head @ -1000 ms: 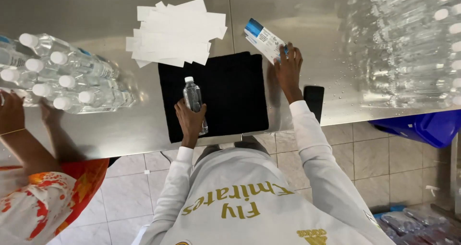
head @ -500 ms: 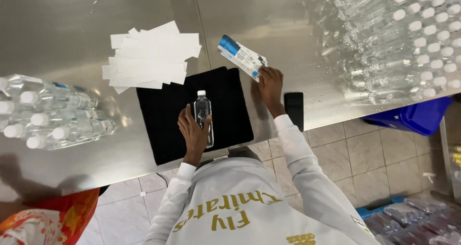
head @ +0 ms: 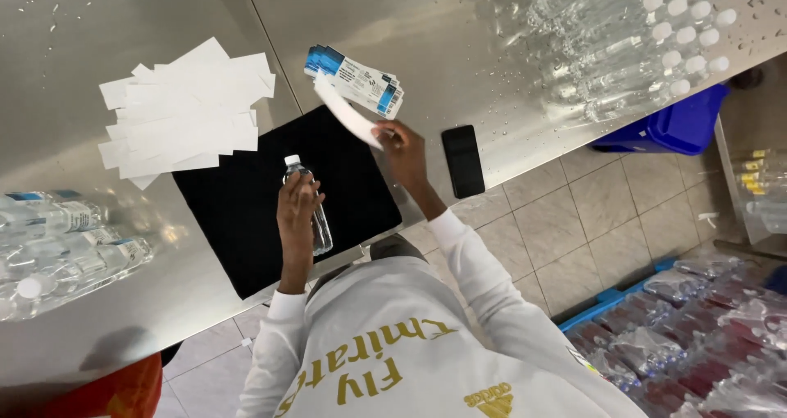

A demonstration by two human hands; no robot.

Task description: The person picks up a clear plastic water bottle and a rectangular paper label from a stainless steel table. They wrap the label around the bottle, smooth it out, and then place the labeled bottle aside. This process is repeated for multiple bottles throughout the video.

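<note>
My left hand (head: 297, 201) grips a small clear water bottle (head: 318, 225) with a white cap, holding it upright over a black mat (head: 238, 221) on the steel counter. My right hand (head: 399, 143) pinches one end of a long white paper strip (head: 346, 111), raised above the mat's far right corner. Just beyond it lies a stack of blue-and-white printed labels (head: 359, 80). A loose pile of white paper strips (head: 184, 111) sits at the mat's far left.
A black phone (head: 463, 160) lies right of the mat near the counter edge. Packed clear bottles lie at the left (head: 57, 246) and the far right (head: 648, 41). A blue bin (head: 680, 123) and wrapped bottle packs (head: 721, 311) stand on the tiled floor.
My right hand has come off the label stack with a white strip in it, now lifted clear. My left hand still holds the bottle over the mat. The view has shifted right.
</note>
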